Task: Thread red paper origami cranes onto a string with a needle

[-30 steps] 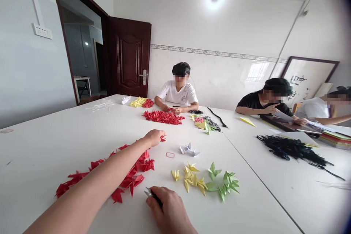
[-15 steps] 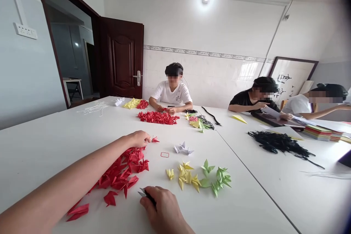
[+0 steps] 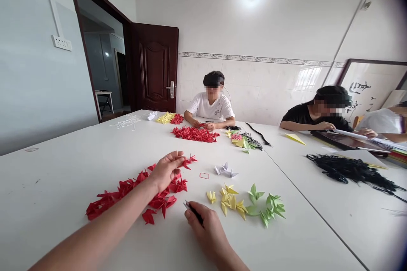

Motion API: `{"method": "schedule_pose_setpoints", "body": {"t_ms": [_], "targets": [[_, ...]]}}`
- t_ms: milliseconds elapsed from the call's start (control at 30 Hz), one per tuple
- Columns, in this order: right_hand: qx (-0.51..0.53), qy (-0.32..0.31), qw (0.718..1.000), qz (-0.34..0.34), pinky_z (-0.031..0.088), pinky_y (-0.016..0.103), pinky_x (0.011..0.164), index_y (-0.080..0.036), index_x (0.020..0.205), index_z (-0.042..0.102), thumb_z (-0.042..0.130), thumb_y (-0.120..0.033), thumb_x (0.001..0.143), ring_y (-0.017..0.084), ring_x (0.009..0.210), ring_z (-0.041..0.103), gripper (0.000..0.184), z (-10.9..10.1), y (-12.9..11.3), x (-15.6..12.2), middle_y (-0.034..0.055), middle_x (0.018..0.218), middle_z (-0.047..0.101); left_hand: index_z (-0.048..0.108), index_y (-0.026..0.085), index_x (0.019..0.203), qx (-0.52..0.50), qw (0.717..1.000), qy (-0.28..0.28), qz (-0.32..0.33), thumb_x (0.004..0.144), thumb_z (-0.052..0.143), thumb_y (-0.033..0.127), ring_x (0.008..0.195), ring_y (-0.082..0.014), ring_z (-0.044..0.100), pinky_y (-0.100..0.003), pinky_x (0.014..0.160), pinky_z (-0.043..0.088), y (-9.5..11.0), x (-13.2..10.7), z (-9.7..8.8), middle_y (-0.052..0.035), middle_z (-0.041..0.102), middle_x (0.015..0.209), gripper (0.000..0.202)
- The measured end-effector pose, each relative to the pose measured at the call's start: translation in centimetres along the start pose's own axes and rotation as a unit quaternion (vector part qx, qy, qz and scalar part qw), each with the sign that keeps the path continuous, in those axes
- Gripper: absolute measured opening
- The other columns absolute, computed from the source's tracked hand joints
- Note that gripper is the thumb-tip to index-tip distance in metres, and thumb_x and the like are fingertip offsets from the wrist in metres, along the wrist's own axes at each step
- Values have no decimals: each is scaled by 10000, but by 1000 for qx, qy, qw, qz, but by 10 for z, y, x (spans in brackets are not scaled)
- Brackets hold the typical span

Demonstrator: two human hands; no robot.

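My left hand (image 3: 167, 171) reaches over a loose heap of red paper cranes (image 3: 133, 190), its fingertips pinching a small red paper crane (image 3: 187, 162) at the heap's far edge. My right hand (image 3: 206, 228) rests lower on the white table (image 3: 47, 186), its fingers closed on a small dark folded paper piece (image 3: 189, 208). Just beyond that hand lie yellow paper cranes (image 3: 227, 200) and green paper cranes (image 3: 267, 209). A few pale lilac paper cranes (image 3: 225, 170) and a small red paper loop (image 3: 204, 175) sit further off.
Across the table, a person in a white shirt (image 3: 211, 108) works behind a red crane pile (image 3: 194, 134). To the right, a person in a black shirt (image 3: 318, 116) sits near a heap of black strands (image 3: 349, 173). An open door (image 3: 155, 67) stands behind.
My left hand has turned palm-up and closed on the red crane. The red heap looks more compact. The whole view has swung slightly, and my right hand has shifted little.
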State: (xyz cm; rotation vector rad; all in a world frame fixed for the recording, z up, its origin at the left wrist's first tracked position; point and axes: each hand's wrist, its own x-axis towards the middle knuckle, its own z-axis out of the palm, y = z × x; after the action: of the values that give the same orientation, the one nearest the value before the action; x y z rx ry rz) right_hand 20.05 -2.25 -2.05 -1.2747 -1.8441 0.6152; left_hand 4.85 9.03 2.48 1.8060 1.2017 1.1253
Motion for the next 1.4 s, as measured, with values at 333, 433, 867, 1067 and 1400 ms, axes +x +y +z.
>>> {"method": "schedule_pose_setpoints", "body": {"t_ms": [333,433,867,1067,1400], "targets": [[88,84,992,13,441,230,509,-164,1033,595,430,-402,857,145,593,546,340,3,13,-3,42,721,617,626,179,838,-561,789,-30,-247,707,664,67,646,-70,605,-182,619,520,3,-61,6,8,645,775,176],[59,91,994,-15,433,227,510,-171,966,614,447,-367,854,138,567,529,281,2,12,-3,27,671,596,629,163,797,-540,805,-48,-241,708,668,74,658,-72,606,-184,647,517,-2,-62,8,11,641,755,132],[97,124,987,41,364,198,440,-158,913,583,550,-376,775,91,466,390,260,3,11,-1,-49,529,429,595,200,824,-390,887,-97,-226,686,686,227,751,-116,581,-218,661,432,-9,-69,19,4,623,797,167],[101,92,988,65,390,215,495,-156,779,589,501,-380,803,115,523,480,241,2,11,1,-3,587,547,596,212,828,-345,906,-124,-212,698,666,271,757,-113,563,-224,688,429,-10,-73,22,13,613,817,159],[98,96,988,73,391,209,496,-155,658,577,483,-381,804,117,527,494,285,0,14,5,-3,554,542,623,194,900,-261,938,-174,-147,685,672,324,816,-168,566,-247,700,419,-5,-75,26,-35,630,833,256]]}}
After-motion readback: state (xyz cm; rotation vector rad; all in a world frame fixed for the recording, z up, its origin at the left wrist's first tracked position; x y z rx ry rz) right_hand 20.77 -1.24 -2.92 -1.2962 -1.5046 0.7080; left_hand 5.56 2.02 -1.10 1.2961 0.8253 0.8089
